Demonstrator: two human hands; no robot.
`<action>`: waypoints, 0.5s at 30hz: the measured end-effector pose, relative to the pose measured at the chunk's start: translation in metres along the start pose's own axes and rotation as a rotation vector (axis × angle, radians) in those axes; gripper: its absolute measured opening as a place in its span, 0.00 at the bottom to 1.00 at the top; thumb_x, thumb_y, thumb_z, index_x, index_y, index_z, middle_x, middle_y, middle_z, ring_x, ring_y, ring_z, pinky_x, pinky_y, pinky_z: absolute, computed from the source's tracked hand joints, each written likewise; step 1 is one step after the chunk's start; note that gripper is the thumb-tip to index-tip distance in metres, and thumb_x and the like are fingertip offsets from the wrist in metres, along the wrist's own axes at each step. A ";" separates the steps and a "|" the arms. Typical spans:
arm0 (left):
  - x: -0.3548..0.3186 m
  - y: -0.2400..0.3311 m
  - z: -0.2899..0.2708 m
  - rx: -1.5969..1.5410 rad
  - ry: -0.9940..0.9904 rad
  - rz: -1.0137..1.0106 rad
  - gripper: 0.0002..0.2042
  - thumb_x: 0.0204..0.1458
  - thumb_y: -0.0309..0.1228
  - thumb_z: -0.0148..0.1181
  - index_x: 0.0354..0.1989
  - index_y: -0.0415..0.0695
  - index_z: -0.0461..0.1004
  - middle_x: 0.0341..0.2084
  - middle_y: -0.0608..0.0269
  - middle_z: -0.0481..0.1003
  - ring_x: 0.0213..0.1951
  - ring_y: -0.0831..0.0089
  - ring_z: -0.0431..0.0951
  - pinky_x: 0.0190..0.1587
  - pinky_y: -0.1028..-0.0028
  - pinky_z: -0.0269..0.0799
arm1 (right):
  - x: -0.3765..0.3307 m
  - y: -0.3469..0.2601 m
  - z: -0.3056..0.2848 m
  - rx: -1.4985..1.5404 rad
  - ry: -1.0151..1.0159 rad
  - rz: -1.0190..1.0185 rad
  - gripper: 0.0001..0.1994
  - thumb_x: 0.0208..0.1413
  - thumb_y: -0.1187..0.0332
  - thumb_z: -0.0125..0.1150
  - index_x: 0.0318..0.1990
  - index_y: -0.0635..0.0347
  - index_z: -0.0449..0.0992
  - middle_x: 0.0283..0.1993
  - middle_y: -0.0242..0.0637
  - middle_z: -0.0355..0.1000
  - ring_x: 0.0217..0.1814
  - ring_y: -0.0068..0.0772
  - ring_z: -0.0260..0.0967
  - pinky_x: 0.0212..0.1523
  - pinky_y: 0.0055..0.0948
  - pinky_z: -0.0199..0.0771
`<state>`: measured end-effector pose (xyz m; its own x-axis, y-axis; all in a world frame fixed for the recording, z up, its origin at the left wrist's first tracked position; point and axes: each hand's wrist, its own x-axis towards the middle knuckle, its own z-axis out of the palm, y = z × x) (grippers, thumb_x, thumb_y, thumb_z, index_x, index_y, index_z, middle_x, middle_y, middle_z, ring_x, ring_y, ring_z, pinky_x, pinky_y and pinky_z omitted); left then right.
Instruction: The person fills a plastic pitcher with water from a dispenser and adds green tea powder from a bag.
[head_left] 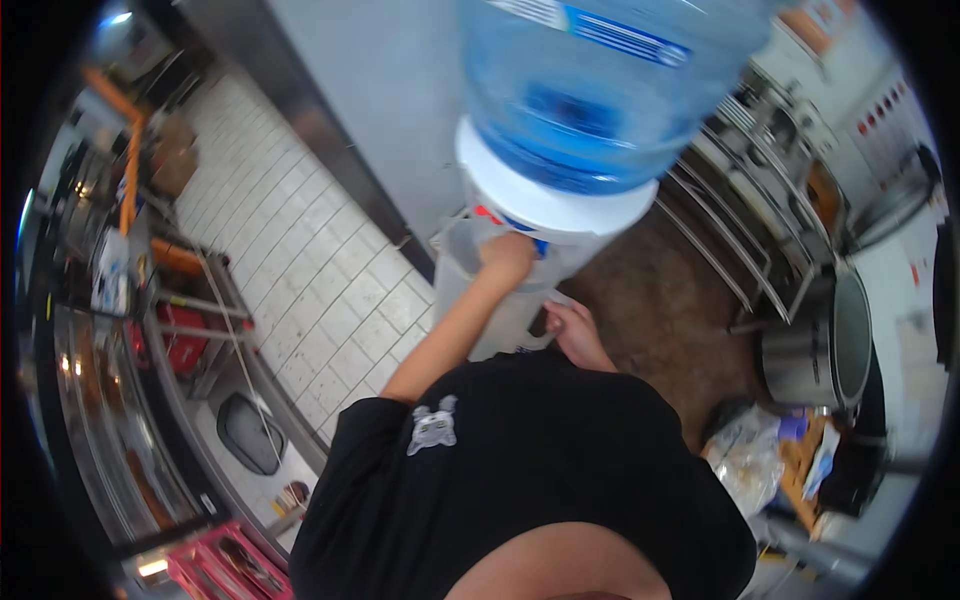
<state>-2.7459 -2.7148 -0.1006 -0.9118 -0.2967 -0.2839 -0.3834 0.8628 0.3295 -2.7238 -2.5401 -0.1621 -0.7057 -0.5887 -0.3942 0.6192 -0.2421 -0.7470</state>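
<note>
A water dispenser with a white top [550,200] carries a large blue water bottle [590,110], neck down. My left hand [508,258] is curled against the dispenser's front, by its red and blue parts; its fingertips are hidden. Below that hand is a translucent plastic pitcher [455,300], its mouth under the dispenser's front. My right hand [575,325] is closed at the pitcher's right side, around what looks like its handle.
Behind the dispenser stands a grey metal panel [370,90]. At the right are a metal rack [715,235], a big steel pot [800,350] and a clear plastic bag [745,470]. White floor tiles [290,220] run along the left, beside a counter with a dark tray [250,433].
</note>
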 end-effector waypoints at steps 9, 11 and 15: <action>0.010 0.003 0.007 0.163 0.024 0.086 0.17 0.48 0.45 0.53 0.40 0.46 0.72 0.35 0.53 0.75 0.38 0.56 0.76 0.38 0.59 0.71 | -0.005 -0.008 0.003 -0.019 0.017 -0.008 0.06 0.49 0.71 0.59 0.27 0.60 0.68 0.18 0.24 0.60 0.21 0.16 0.56 0.25 0.18 0.55; 0.012 -0.001 0.011 0.196 0.035 0.118 0.17 0.48 0.45 0.53 0.39 0.46 0.73 0.33 0.53 0.75 0.36 0.56 0.76 0.35 0.59 0.71 | -0.005 -0.007 0.001 -0.051 0.033 -0.002 0.07 0.48 0.70 0.60 0.26 0.59 0.67 0.18 0.24 0.59 0.21 0.16 0.55 0.25 0.17 0.54; 0.020 -0.014 0.015 0.211 0.076 0.267 0.17 0.48 0.44 0.53 0.37 0.43 0.72 0.32 0.51 0.75 0.34 0.52 0.75 0.34 0.58 0.70 | -0.007 -0.011 0.002 -0.059 0.052 -0.023 0.07 0.47 0.70 0.60 0.26 0.60 0.69 0.19 0.24 0.60 0.22 0.15 0.55 0.25 0.17 0.54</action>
<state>-2.7565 -2.7265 -0.1240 -0.9872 -0.0715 -0.1427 -0.0979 0.9774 0.1876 -2.7248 -2.5349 -0.1493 -0.7373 -0.5421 -0.4031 0.5824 -0.2078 -0.7859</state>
